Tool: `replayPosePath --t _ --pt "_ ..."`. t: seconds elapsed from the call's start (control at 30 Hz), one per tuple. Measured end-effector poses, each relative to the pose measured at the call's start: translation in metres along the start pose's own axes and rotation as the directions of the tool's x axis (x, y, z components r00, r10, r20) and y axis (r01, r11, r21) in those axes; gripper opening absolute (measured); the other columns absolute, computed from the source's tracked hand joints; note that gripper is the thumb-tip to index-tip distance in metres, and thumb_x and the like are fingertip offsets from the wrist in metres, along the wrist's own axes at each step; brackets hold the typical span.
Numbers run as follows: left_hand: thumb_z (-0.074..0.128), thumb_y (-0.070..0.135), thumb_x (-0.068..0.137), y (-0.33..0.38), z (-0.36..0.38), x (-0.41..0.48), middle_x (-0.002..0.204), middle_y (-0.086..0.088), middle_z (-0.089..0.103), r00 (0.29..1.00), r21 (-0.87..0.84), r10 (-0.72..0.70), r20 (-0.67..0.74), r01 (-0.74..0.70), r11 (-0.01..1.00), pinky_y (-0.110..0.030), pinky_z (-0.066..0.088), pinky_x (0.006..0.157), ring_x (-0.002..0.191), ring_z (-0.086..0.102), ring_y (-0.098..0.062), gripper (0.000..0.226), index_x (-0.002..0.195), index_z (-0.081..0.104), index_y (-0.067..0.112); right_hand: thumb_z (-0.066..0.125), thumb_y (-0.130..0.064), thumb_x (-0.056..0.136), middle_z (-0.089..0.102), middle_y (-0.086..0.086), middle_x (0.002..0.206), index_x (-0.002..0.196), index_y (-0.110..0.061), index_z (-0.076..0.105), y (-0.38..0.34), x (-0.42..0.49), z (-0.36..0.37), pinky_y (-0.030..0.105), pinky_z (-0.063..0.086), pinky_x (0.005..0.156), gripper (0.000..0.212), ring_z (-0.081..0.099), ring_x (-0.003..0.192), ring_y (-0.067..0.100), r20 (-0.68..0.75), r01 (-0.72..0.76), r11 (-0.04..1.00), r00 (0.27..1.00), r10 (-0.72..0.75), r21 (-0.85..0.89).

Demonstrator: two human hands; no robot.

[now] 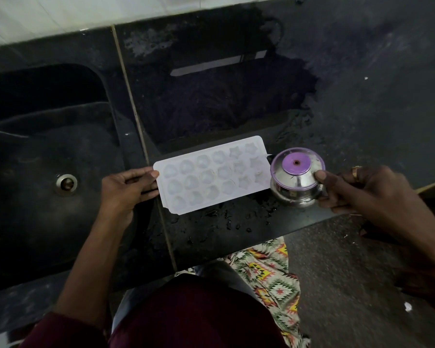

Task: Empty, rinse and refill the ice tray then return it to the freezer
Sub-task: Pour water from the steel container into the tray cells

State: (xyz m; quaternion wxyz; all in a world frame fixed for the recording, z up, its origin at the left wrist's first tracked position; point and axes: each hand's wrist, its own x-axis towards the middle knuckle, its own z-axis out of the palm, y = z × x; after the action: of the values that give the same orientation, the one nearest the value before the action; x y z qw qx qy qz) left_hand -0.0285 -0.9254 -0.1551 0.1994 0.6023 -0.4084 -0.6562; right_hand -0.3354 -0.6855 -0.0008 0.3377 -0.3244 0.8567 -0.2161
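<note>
Both grip: left hand (pixel 126 189) tray (pixel 211 174), right hand (pixel 357 192) pot (pixel 296 182)

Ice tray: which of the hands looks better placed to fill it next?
Probably the right hand: it grips the lidded steel pot beside the ice tray at its right end, while the left hand holds the tray's left edge.

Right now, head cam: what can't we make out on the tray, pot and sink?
- Ice tray cavities: water, ice or empty; head view, dim light, pale plastic.
- Steel pot contents: head view, purple lid covers them.
- Left hand fingertips: under the tray.
- Sink: frame's left edge cuts it; no tap shown.
</note>
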Motion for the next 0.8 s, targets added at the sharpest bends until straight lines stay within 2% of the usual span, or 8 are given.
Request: replayPosePath --t 0.07,0.17,0.37,0.5,0.57,0.7,0.8 --pt "0.077 0.007 0.084 0.001 0.001 -0.001 0.073 -0.004 0.077 1.000 -0.006 0.000 -0.001 0.000 1.000 -0.023 0.059 0.059 0.066 0.074 -0.013 0.014 0.096 0.073 0.004 0.058 -0.061 0.082 0.074 -0.007 0.063 0.061 -0.034 0.071 0.000 -0.001 0.000 0.018 0.056 0.063 0.037 0.072 0.062 0.004 0.003 -0.001 1.000 1.000 0.001 0.008" --pt "0.077 0.007 0.084 0.001 0.002 -0.001 0.072 -0.004 0.077 1.000 -0.007 0.003 -0.005 -0.004 1.000 -0.023 0.059 0.058 0.065 0.074 -0.013 0.013 0.096 0.072 0.003 0.059 -0.061 0.082 0.075 -0.005 0.066 0.066 -0.032 0.073 0.003 0.000 0.001 0.032 0.058 0.069 0.036 0.074 0.065 0.007 0.015 -0.001 1.000 1.000 0.001 0.023" --pt "0.077 0.006 0.084 0.002 0.002 -0.002 0.071 -0.003 0.077 1.000 0.003 0.004 -0.008 -0.004 1.000 -0.024 0.060 0.059 0.063 0.073 -0.012 0.013 0.096 0.072 0.003 0.061 -0.073 0.081 0.077 -0.010 0.074 0.078 -0.031 0.077 0.012 -0.006 0.000 0.038 0.061 0.063 0.045 0.075 0.070 0.007 -0.004 0.014 0.996 1.000 -0.014 0.086" --pt "0.077 0.007 0.084 0.003 0.002 -0.002 0.071 -0.002 0.077 1.000 0.005 0.003 -0.004 -0.003 1.000 -0.023 0.059 0.058 0.063 0.073 -0.011 0.012 0.095 0.072 0.005 0.063 -0.076 0.078 0.077 -0.001 0.079 0.078 -0.025 0.077 0.016 -0.010 -0.002 0.054 0.060 0.079 0.053 0.077 0.078 0.017 -0.018 0.007 0.989 1.000 -0.004 0.146" --pt "0.077 0.007 0.084 0.003 0.003 -0.001 0.071 -0.001 0.076 1.000 0.009 -0.003 -0.004 0.003 1.000 -0.022 0.058 0.057 0.063 0.073 -0.011 0.012 0.095 0.072 0.005 0.062 -0.078 0.077 0.077 -0.002 0.079 0.077 -0.025 0.076 0.017 -0.012 -0.003 0.054 0.060 0.079 0.055 0.077 0.076 0.015 -0.019 -0.001 0.991 1.000 0.003 0.130" --pt "0.077 0.007 0.084 0.003 0.003 -0.002 0.072 -0.001 0.077 1.000 0.015 -0.005 -0.005 0.005 1.000 -0.022 0.058 0.055 0.065 0.074 -0.012 0.011 0.094 0.073 0.006 0.053 -0.087 0.074 0.077 -0.009 0.075 0.076 -0.036 0.075 0.014 -0.020 -0.006 0.050 0.062 0.067 0.055 0.075 0.072 0.010 -0.011 -0.023 0.999 1.000 0.024 0.042" --pt "0.077 0.007 0.084 0.003 0.002 -0.003 0.072 -0.002 0.077 1.000 0.015 -0.003 -0.007 0.003 1.000 -0.022 0.058 0.055 0.065 0.074 -0.012 0.011 0.094 0.073 0.006 0.049 -0.087 0.074 0.076 -0.011 0.073 0.076 -0.037 0.076 0.011 -0.024 -0.006 0.047 0.061 0.060 0.057 0.074 0.068 0.009 -0.009 -0.026 0.999 1.000 0.026 -0.018"
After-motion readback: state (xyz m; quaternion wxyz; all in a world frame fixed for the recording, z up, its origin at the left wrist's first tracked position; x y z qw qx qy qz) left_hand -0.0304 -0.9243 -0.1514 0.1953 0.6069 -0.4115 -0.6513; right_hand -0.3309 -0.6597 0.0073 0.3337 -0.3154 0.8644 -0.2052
